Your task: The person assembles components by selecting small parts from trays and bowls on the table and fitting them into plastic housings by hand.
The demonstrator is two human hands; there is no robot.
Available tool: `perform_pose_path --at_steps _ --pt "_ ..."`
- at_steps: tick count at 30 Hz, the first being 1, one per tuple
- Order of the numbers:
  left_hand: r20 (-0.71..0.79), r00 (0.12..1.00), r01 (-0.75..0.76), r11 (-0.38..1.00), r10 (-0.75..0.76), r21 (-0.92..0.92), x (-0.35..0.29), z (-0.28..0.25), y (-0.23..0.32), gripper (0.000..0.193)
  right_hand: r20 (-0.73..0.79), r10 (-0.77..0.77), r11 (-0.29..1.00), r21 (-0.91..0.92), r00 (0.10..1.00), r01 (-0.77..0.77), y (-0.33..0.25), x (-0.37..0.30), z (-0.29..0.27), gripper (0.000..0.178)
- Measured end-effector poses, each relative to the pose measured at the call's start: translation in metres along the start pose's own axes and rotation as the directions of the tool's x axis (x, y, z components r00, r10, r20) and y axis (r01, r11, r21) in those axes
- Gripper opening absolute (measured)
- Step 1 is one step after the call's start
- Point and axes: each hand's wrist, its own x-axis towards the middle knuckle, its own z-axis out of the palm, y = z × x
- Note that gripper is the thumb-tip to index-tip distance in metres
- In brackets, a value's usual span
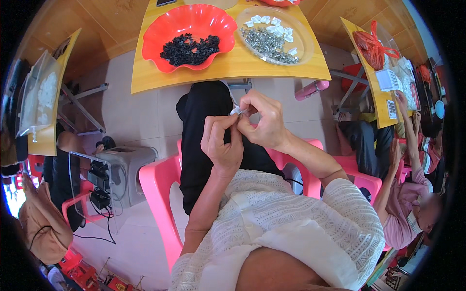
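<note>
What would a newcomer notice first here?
Likely the wavy red plastic bowl of black pieces, at left on the yellow table. Right of it, a round clear plastic tray holds silvery pieces and white pieces. Mid-frame, left grip and right grip meet at a tiny white piece.

A pink bottle (312, 90) sits on the floor (301, 111), a red bag (369, 52) on a side table (380, 104)

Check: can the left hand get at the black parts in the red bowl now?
Probably yes: the red bowl is uncovered and nothing seems to block the left hand. Its fingers are busy at a small white part with the right hand, so they'd likely need freeing first.
</note>
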Motion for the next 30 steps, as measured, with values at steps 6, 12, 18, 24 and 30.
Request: perform_pose_path --at_steps 6,12,18,24,30 --pt "0.011 0.999 0.048 0.999 -0.048 -0.017 -0.002 0.0 -0.001 0.021 0.015 -0.023 0.999 -0.037 1.0 0.023 0.004 -0.001 0.0 0.017" --pt "-0.045 0.985 0.158 0.981 -0.164 -0.112 0.002 -0.005 -0.003 0.016 0.058 -0.001 0.991 0.134 0.998 -0.006 0.003 0.002 0.0 0.017" --pt "-0.008 0.963 0.248 0.895 -0.271 -0.372 0.004 -0.009 -0.002 0.015 0.029 -0.121 0.967 0.228 0.992 0.111 0.004 0.007 -0.006 0.022" --pt "-0.013 0.967 0.225 0.877 -0.254 -0.424 0.004 -0.01 0.0 0.017 0.094 -0.122 0.979 0.174 0.988 0.105 -0.001 0.008 -0.013 0.018" --pt "-0.007 0.97 0.217 0.875 -0.243 -0.433 0.004 -0.01 0.004 0.018 0.078 -0.163 0.982 0.107 0.984 0.154 -0.005 0.009 -0.016 0.018"
